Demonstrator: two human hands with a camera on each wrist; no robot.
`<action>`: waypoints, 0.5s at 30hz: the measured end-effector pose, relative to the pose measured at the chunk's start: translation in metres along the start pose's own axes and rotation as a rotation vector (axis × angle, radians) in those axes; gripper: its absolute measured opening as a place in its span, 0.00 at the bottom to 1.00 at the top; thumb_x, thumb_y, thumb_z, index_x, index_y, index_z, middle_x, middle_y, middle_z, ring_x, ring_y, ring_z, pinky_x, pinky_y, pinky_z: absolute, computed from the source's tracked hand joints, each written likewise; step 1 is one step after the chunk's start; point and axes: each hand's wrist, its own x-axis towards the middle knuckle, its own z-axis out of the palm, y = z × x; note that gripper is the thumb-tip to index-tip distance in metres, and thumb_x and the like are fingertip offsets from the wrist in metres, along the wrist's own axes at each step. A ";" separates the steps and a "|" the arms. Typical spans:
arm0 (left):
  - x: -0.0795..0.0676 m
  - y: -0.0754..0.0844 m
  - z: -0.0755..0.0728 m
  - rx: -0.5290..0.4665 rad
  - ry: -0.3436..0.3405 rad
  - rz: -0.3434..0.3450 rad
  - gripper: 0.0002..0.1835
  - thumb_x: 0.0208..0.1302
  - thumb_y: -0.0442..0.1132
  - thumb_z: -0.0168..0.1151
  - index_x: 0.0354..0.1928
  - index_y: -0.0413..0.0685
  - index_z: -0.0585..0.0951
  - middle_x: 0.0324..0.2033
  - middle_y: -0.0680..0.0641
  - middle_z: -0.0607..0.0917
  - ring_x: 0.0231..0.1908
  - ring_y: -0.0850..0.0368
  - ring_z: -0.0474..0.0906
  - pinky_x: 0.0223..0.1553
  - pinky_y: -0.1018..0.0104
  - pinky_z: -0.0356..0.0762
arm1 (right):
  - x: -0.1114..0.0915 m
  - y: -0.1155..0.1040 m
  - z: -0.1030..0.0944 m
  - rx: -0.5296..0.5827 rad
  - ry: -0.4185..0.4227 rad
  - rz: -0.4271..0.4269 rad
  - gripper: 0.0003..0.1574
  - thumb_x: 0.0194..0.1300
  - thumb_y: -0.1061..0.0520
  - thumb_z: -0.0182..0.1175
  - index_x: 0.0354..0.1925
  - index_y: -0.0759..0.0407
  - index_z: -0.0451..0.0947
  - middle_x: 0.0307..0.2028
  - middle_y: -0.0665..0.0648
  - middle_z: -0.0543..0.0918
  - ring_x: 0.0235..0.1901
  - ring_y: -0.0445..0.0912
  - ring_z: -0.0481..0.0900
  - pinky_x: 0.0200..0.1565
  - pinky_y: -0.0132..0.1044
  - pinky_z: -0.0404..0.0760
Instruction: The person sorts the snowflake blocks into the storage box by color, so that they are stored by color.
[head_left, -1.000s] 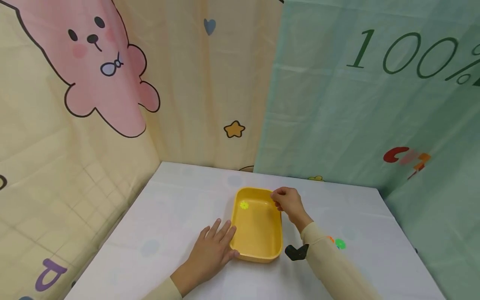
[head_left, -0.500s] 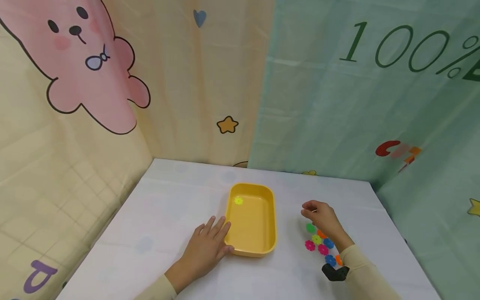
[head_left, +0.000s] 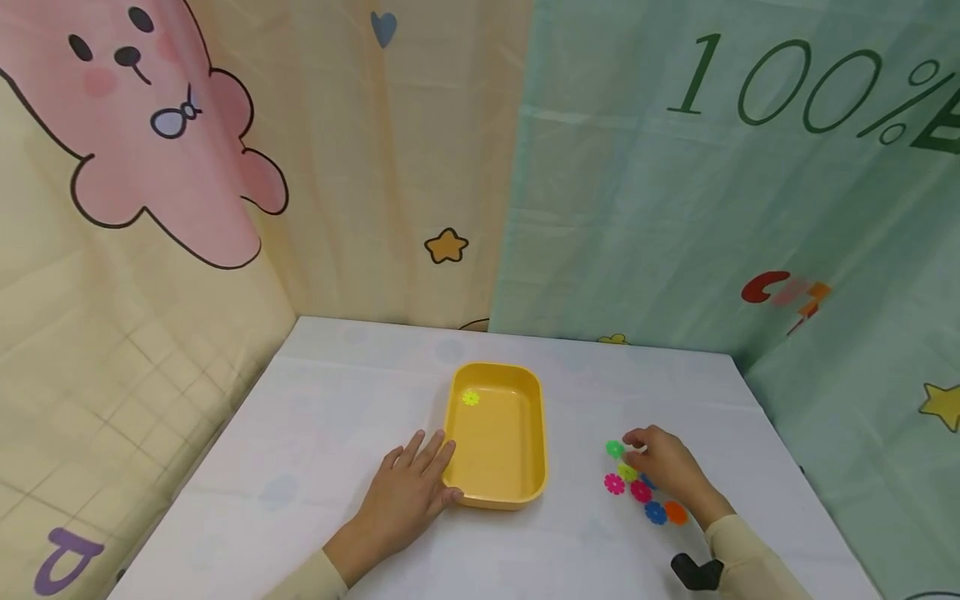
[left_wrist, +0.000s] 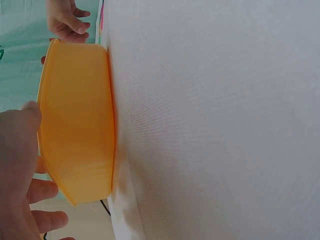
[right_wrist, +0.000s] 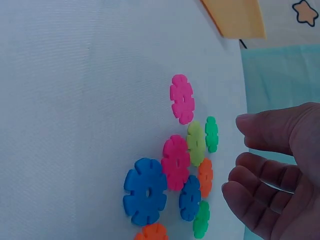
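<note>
Biggest stuff first: two hanging cloths make the walls, a cream cloth (head_left: 360, 167) on the left and a green cloth (head_left: 622, 217) on the right, the green one with "100%" printed on it. In front of them is the white counter (head_left: 360, 392). There's also a big pink bear (head_left: 172, 158) printed on the cream side, top left.

Next size down is the yellow tray (head_left: 498, 450), sitting flat around the middle of the counter. The left hand (head_left: 408, 496) is at its near left side, fingers straight and spread, fingertips and thumb touching the edge. So that grip is wide, more steadying fingers than any kind of clutch.

The right hand (head_left: 667, 462) is off to the right of the tray, just over the loose bits. Right wrist view shows its grip pretty well: thumb clearly apart from the bent fingers, nothing between them. Some black piece (head_left: 697, 572) sits by that sleeve.

Smallest are the little flower-shaped discs. One yellow disc (head_left: 470, 398) lies inside the tray toward the far left corner. The rest are bunched on the counter by the right hand: a big-looking blue disc (right_wrist: 145, 191), pink disc (right_wrist: 182, 99), another pink one, yellow-green disc (right_wrist: 196, 144), green disc (right_wrist: 212, 134), orange disc (right_wrist: 205, 177), plus a few repeats of those colors.
</note>
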 end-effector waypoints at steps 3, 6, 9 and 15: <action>0.000 0.000 0.000 -0.003 -0.007 -0.004 0.39 0.73 0.67 0.49 0.74 0.47 0.70 0.74 0.44 0.69 0.72 0.38 0.66 0.64 0.40 0.70 | -0.002 0.002 0.002 0.017 -0.011 -0.009 0.21 0.67 0.58 0.68 0.56 0.66 0.81 0.48 0.62 0.83 0.45 0.53 0.82 0.45 0.47 0.87; 0.001 0.001 -0.001 -0.012 -0.003 -0.004 0.39 0.73 0.67 0.48 0.74 0.47 0.70 0.74 0.43 0.69 0.72 0.38 0.66 0.64 0.40 0.71 | -0.004 0.004 0.004 0.037 -0.022 -0.020 0.21 0.67 0.58 0.68 0.56 0.64 0.81 0.47 0.59 0.83 0.44 0.50 0.81 0.44 0.42 0.87; 0.000 0.001 -0.001 -0.027 0.006 -0.003 0.39 0.74 0.67 0.48 0.73 0.46 0.70 0.73 0.43 0.70 0.71 0.38 0.67 0.63 0.40 0.72 | -0.005 0.006 0.005 0.047 -0.036 -0.031 0.21 0.68 0.57 0.67 0.56 0.64 0.81 0.46 0.56 0.84 0.45 0.49 0.81 0.44 0.41 0.87; 0.000 0.002 -0.001 -0.050 0.000 -0.005 0.39 0.74 0.67 0.48 0.73 0.46 0.71 0.73 0.42 0.70 0.71 0.37 0.67 0.61 0.40 0.73 | -0.005 0.011 0.008 0.018 -0.034 -0.047 0.21 0.69 0.56 0.67 0.56 0.65 0.81 0.48 0.58 0.86 0.47 0.53 0.82 0.52 0.51 0.84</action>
